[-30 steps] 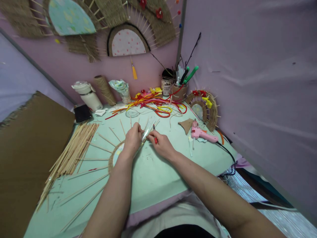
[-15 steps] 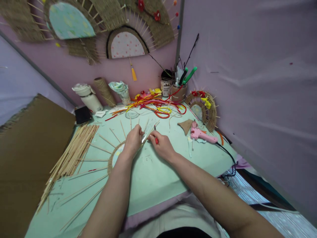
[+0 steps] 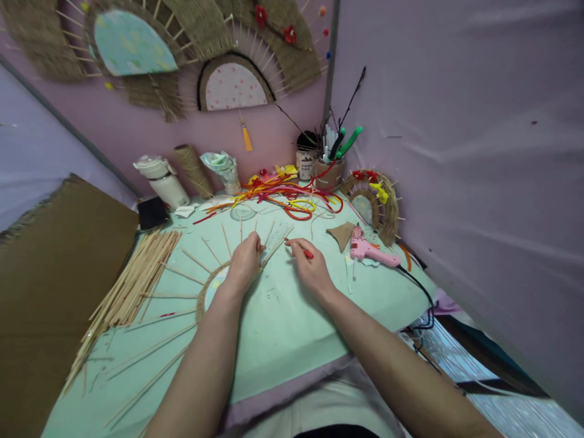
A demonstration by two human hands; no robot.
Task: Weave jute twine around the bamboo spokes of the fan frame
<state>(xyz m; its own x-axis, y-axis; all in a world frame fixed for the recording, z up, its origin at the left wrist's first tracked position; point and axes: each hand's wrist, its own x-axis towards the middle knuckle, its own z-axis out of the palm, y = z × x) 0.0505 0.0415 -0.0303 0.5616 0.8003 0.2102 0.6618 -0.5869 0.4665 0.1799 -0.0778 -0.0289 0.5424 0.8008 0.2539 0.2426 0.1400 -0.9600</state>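
My left hand is closed around thin wooden sticks, which slant up and to the right from its fingers. Beneath and beside it lies a half-round piece with a twine-wrapped rim, with sticks radiating outward; my left forearm hides part of it. My right hand, a little to the right of the sticks and apart from them, pinches a slim red pen with a dark tip pointing left.
A bundle of sticks lies left, beside a cardboard sheet. Coloured cords spread at the back, near a bottle and twine roll. On the right are a corded pink glue gun and a wreath-like piece.
My right hand has moved right, away from the sticks, and the pen has turned from upright to more sideways. My left hand stays nearly in place.
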